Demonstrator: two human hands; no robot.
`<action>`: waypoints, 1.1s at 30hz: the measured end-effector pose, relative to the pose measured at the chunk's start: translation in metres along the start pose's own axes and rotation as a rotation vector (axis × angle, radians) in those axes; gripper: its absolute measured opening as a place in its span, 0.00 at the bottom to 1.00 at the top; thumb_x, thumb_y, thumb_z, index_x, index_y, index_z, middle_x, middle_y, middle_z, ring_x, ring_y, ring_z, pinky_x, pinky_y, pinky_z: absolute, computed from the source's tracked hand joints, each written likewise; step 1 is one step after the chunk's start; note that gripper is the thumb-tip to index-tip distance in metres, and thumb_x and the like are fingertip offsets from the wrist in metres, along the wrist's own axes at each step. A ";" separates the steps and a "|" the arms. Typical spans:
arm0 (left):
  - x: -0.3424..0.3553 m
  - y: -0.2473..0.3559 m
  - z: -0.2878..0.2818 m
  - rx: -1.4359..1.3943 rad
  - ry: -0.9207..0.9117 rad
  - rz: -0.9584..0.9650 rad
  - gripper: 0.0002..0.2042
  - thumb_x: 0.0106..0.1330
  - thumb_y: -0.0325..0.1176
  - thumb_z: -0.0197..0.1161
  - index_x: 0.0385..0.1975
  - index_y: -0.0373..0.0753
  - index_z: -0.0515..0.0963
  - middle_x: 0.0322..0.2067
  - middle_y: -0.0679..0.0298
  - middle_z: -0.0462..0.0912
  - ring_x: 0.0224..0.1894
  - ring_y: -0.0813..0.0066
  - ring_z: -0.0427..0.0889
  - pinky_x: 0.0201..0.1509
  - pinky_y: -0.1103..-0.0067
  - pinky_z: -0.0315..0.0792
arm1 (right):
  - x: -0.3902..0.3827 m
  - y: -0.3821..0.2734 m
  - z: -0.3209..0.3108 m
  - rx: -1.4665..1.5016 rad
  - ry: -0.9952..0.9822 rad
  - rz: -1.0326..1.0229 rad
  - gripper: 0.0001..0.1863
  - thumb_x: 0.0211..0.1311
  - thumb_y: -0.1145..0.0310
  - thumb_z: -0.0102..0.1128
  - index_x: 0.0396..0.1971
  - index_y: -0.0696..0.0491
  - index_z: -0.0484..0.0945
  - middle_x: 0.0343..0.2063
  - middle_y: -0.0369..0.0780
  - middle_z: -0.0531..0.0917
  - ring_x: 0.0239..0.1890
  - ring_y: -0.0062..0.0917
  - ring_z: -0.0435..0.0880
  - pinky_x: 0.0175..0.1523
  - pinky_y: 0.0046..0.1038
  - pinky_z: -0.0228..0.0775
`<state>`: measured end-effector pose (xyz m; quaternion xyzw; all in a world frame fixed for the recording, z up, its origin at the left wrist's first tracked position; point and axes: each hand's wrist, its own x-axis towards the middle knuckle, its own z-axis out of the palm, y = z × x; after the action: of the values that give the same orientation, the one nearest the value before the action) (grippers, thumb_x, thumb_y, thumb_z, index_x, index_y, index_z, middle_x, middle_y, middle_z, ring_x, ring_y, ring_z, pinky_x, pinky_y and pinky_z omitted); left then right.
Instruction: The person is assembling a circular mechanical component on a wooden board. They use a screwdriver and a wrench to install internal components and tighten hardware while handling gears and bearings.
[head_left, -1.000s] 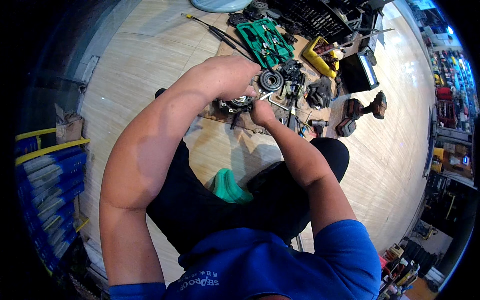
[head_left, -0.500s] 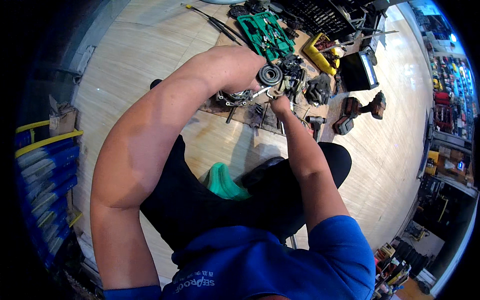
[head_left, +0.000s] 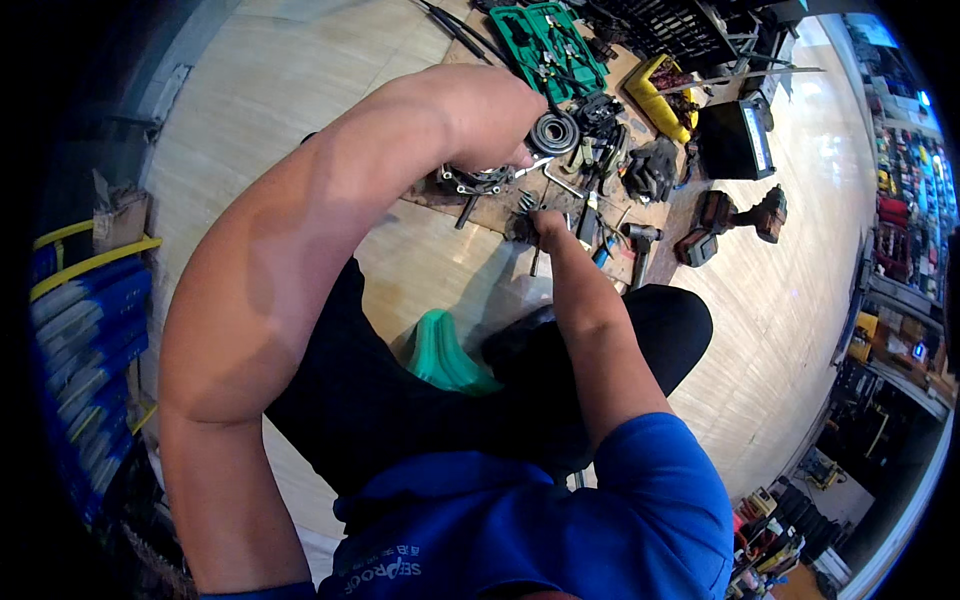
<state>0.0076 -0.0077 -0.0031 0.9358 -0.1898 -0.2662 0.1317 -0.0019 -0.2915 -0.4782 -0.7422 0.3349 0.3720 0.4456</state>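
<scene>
Right hand (head_left: 549, 226) has shifted from bent wrench (head_left: 563, 184) to small dark parts (head_left: 526, 204); opening and hold hidden, cannot tell. Left hand (head_left: 508, 126) arches over round metal housing (head_left: 478, 184) on cardboard (head_left: 492, 213), perhaps steadying it; hold also unclear.

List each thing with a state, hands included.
left hand, bent over the round metal part; grip hidden
right hand, at small dark parts; grip unclear
round metal part, partly hidden from view
green tool case, open, tools inside
yellow container, open-topped, with contents
dark glove, crumpled, unworn
ringed pulley, lying flat
cordless power tool, lying down; on or off unclear
</scene>
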 end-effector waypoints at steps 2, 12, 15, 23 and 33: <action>0.003 -0.002 0.002 -0.007 0.011 0.005 0.25 0.64 0.41 0.68 0.58 0.38 0.73 0.49 0.49 0.82 0.54 0.49 0.80 0.58 0.61 0.75 | 0.008 0.006 0.001 0.011 -0.006 0.013 0.12 0.60 0.64 0.57 0.34 0.56 0.85 0.37 0.49 0.86 0.38 0.38 0.87 0.39 0.38 0.77; -0.007 -0.013 0.011 -0.016 0.049 -0.057 0.25 0.64 0.40 0.68 0.59 0.38 0.73 0.49 0.49 0.82 0.55 0.49 0.80 0.58 0.61 0.74 | -0.081 -0.066 -0.021 -0.370 0.010 -0.226 0.09 0.56 0.74 0.59 0.16 0.56 0.76 0.16 0.43 0.77 0.14 0.30 0.74 0.17 0.35 0.61; 0.000 -0.004 0.009 0.033 0.072 0.010 0.26 0.64 0.40 0.68 0.59 0.37 0.73 0.49 0.49 0.82 0.55 0.50 0.80 0.58 0.61 0.74 | -0.122 -0.100 -0.066 -0.357 -0.038 -0.330 0.07 0.62 0.71 0.58 0.25 0.57 0.79 0.20 0.42 0.80 0.20 0.30 0.80 0.24 0.35 0.71; 0.003 -0.004 0.012 0.062 0.062 0.064 0.30 0.64 0.41 0.68 0.64 0.39 0.68 0.51 0.47 0.81 0.55 0.46 0.79 0.58 0.60 0.73 | -0.272 -0.124 -0.106 -0.400 -0.122 -0.492 0.10 0.72 0.66 0.53 0.39 0.57 0.78 0.24 0.42 0.83 0.26 0.27 0.84 0.30 0.31 0.76; 0.012 -0.012 0.021 0.044 -0.040 0.011 0.29 0.65 0.43 0.68 0.63 0.38 0.70 0.53 0.45 0.80 0.57 0.45 0.77 0.60 0.62 0.72 | -0.215 -0.099 -0.042 -0.837 -0.105 -0.762 0.19 0.63 0.58 0.59 0.36 0.62 0.83 0.36 0.58 0.84 0.40 0.51 0.85 0.50 0.46 0.76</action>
<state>0.0089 -0.0050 -0.0305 0.9319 -0.2036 -0.2800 0.1087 -0.0167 -0.2565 -0.2405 -0.9045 -0.1554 0.3224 0.2321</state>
